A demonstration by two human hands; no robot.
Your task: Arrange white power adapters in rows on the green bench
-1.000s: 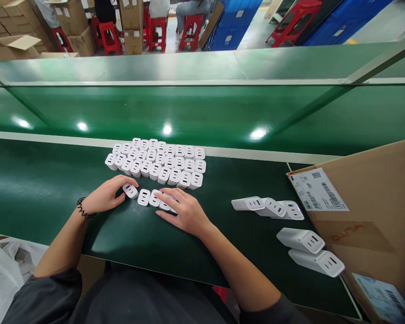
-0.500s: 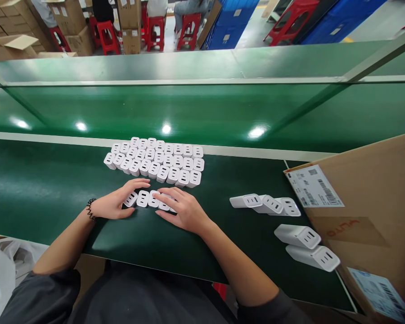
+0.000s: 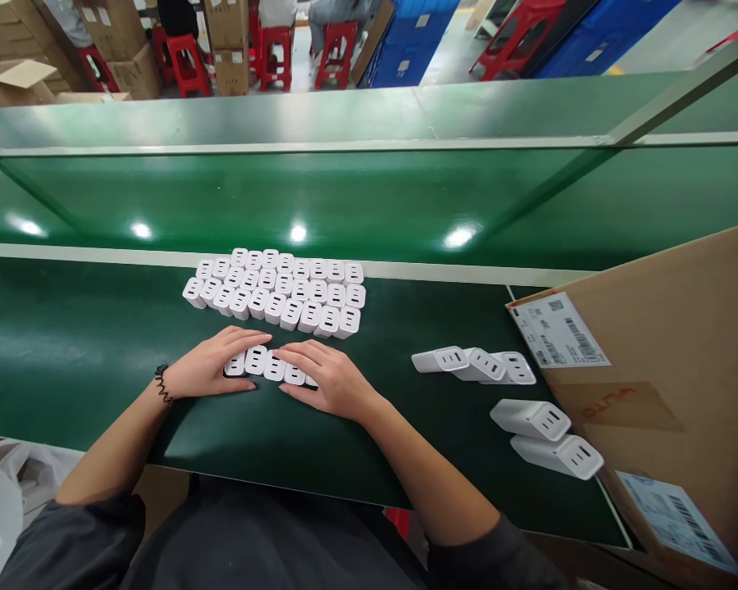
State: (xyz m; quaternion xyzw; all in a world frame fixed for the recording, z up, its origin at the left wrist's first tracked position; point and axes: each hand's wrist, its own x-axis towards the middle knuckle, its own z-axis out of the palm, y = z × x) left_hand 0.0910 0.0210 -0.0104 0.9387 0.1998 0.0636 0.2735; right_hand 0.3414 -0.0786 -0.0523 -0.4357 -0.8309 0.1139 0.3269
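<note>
A short row of white chargers [image 3: 274, 366] with dark port slots stands on the green bench between my hands. My left hand [image 3: 214, 363] is wrapped round the row's left end, fingers along the far side and thumb along the near side. Round the right end curls my right hand [image 3: 323, 377], its fingers covering part of the last chargers. Just beyond my hands, a larger block of white chargers [image 3: 275, 305] stands upright in several close rows, slots facing up.
To the right, three white chargers [image 3: 483, 365] lie leaning on each other, and two more chargers [image 3: 557, 455] lie nearer me. A cardboard box [image 3: 664, 344] with labels bounds the right side. A green raised ledge [image 3: 344, 123] runs behind the bench [image 3: 86, 352]. People sit on red stools [image 3: 275, 57] beyond.
Both hands have closed in slightly on the row, and its chargers now stand straighter and closer together. The whole view has shifted a little.
</note>
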